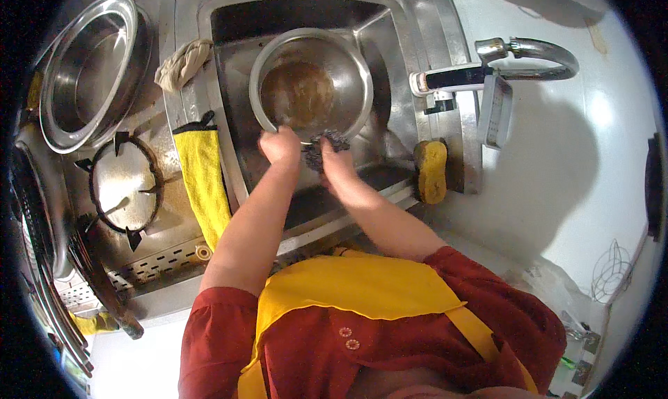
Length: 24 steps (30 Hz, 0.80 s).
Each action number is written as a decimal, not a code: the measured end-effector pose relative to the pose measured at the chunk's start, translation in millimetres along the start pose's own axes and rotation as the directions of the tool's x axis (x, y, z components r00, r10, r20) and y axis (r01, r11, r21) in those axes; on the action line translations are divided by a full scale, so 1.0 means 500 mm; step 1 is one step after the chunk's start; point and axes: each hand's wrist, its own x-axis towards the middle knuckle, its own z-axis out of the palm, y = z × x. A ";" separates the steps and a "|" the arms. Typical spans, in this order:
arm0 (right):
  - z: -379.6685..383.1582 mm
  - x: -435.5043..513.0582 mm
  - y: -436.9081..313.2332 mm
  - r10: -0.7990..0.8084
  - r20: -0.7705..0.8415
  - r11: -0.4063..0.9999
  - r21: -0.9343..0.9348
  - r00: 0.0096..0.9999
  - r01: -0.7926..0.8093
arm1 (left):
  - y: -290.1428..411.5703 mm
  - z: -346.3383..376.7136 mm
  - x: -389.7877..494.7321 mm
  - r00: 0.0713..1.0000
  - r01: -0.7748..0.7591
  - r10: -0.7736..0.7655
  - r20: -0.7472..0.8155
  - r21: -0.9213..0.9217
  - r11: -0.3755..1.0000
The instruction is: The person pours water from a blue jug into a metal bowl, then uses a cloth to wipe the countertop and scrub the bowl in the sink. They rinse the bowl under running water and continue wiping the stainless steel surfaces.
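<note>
A round stainless steel bowl (347, 94) rests inside the metal sink (240, 75), with brownish staining across its bottom. My left hand (281, 144) grips the bowl's near rim on the left side. In my right hand (336, 159) is a grey metal scouring pad (314, 154), pressed against the near rim just right of my left hand. My fingers hide part of the pad and of the rim.
Right of the sink stand a chrome faucet (543, 75) and a yellow sponge (433, 172). A yellow cloth (201, 174) and a crumpled beige cloth (183, 64) lie along the left edge. Further left are a gas burner (125, 190) and steel basins (88, 80).
</note>
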 end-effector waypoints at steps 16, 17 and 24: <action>-0.102 0.280 -0.357 -0.731 0.397 0.125 -0.722 0.555 0.681 | 0.128 -0.086 0.093 0.913 -0.379 0.319 0.256 0.240 0.894; -0.103 0.278 -0.355 -0.705 0.378 0.148 -0.749 0.600 0.646 | 0.131 -0.078 0.095 0.930 -0.312 0.257 0.261 0.196 0.930; -0.181 0.132 -0.152 -0.403 -0.089 0.717 -0.649 0.911 0.254 | 0.100 -0.053 0.087 0.947 -0.269 0.266 0.179 -0.005 0.963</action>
